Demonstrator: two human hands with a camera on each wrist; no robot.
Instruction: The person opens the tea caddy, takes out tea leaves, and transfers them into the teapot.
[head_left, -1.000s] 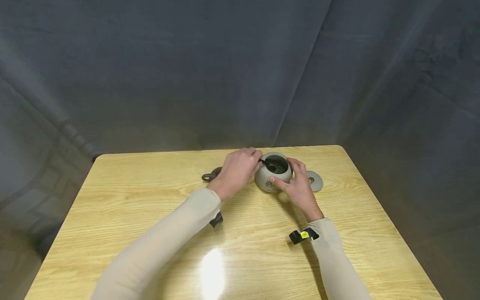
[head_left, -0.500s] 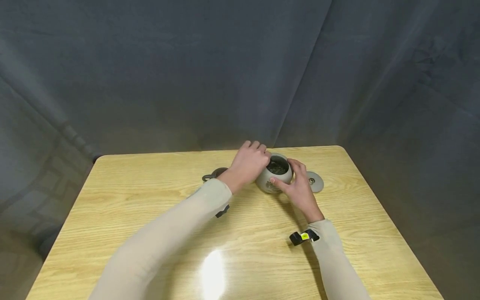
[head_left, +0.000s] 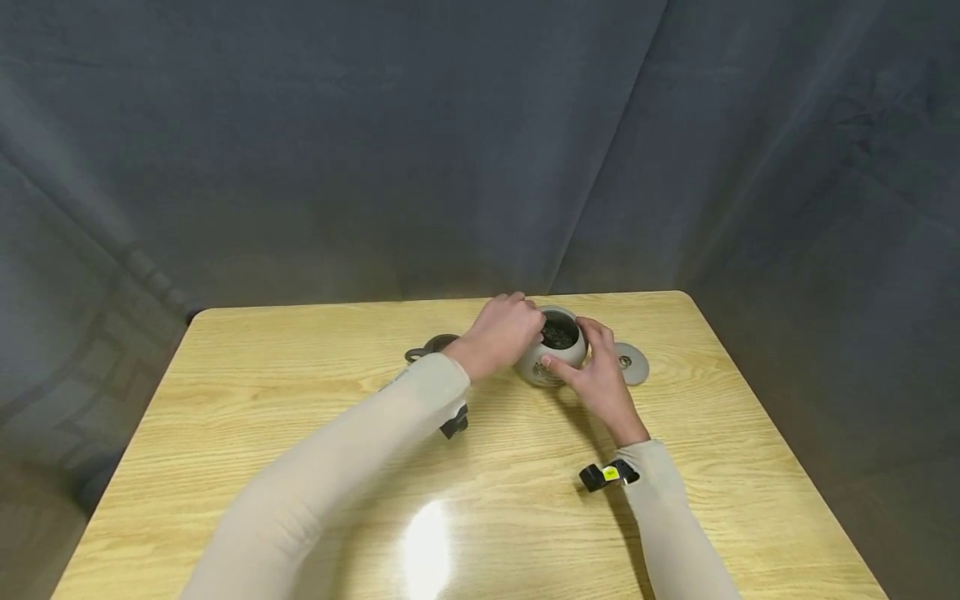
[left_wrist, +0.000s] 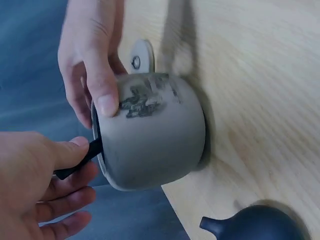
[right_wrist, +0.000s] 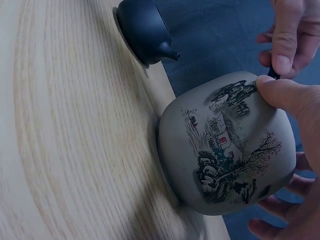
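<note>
A round grey tea jar (head_left: 532, 371), painted with a landscape (right_wrist: 225, 145), stands without its lid at the back of the table. Dark loose leaves (head_left: 557, 337) show inside its mouth. My left hand (head_left: 501, 329) is at the jar's left rim. In the left wrist view its thumb and fingers pinch the black handle of a scoop (left_wrist: 82, 162), whose other end is hidden inside the jar. My right hand (head_left: 597, 382) holds the jar from the right, thumb on the front and fingers round the far side.
A flat grey lid (head_left: 634, 364) lies right of the jar. To the left, partly behind my left forearm, sits a small dark teapot (left_wrist: 260, 225) with a short spout. The wooden table (head_left: 525, 483) ends at a dark curtain (head_left: 420, 167) behind.
My left hand has shifted right over the jar's rim, and the scoop that showed across the mouth is now hidden from the head view. The right hand and jar stay nearly still.
</note>
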